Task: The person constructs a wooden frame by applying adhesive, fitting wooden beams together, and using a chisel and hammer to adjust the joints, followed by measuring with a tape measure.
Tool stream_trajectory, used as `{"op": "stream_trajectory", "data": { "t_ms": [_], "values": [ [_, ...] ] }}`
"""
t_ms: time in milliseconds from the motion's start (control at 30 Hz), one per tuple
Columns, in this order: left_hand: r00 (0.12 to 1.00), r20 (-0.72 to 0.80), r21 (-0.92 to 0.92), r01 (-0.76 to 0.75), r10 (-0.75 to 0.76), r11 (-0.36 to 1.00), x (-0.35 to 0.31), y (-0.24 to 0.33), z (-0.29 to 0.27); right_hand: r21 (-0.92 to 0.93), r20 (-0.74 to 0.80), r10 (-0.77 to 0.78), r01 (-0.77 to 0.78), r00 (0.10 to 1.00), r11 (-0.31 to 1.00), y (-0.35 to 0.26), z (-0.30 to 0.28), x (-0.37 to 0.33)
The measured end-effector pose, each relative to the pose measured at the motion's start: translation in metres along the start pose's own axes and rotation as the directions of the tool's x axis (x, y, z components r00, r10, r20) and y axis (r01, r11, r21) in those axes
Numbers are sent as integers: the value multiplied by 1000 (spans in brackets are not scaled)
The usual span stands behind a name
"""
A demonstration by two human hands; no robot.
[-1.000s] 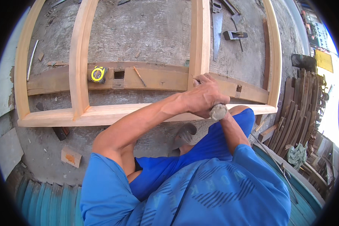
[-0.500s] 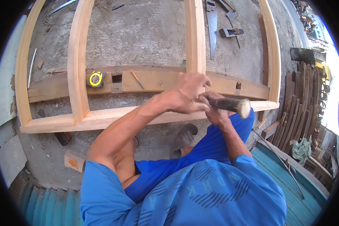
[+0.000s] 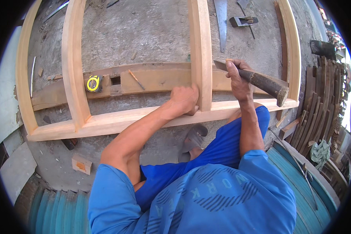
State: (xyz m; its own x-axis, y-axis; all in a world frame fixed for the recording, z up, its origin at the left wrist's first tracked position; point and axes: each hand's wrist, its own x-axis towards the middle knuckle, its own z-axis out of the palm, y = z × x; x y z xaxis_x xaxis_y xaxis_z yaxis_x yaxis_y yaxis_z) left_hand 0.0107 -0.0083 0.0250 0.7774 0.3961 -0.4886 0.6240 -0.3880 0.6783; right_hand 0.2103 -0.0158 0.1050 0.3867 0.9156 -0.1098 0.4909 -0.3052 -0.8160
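Note:
My right hand point(image 3: 241, 81) is raised over the right part of the wooden frame, wrapped round a chisel point(image 3: 267, 84). The chisel's dark, thick handle slants toward the lower right, with a worn pale end; its dark blade points to the upper left. My left hand point(image 3: 184, 100) is curled closed against the joint where a pale upright point(image 3: 201, 46) meets the near rail point(image 3: 140, 116) of the frame. Its fingertips are mostly hidden, so whatever they may pinch does not show.
Beneath the frame lies a brown mortised beam point(image 3: 160, 80), bearing a yellow tape measure point(image 3: 93, 83) and a pencil point(image 3: 136, 79). Beyond are a handsaw point(image 3: 221, 25) and a hand plane point(image 3: 243, 21). Stacked boards point(image 3: 319, 101) stand at right; a wood block point(image 3: 82, 164) lies near left.
My hands were together at the upright and have parted. The right moved up and rightward with the chisel; the left came down to the joint and closed. The view shifted slightly.

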Motion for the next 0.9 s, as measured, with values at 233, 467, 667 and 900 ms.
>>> {"op": "stream_trajectory", "data": {
  "t_ms": [233,467,667,900],
  "values": [
    [989,-146,78,13,-1,997,6,3,-3,105,-71,21,-13,997,994,10,-10,11],
    [872,-260,130,-393,414,910,-18,-43,-22,135,-46,59,-52,997,990,5,-5,6],
    [869,35,214,-488,493,846,-20,-40,7,170,2,22,-22,1000,985,6,2,6],
    [904,-277,400,-200,326,894,-31,-30,-24,199,58,62,-73,996,977,-11,3,-2]
  ]
}}
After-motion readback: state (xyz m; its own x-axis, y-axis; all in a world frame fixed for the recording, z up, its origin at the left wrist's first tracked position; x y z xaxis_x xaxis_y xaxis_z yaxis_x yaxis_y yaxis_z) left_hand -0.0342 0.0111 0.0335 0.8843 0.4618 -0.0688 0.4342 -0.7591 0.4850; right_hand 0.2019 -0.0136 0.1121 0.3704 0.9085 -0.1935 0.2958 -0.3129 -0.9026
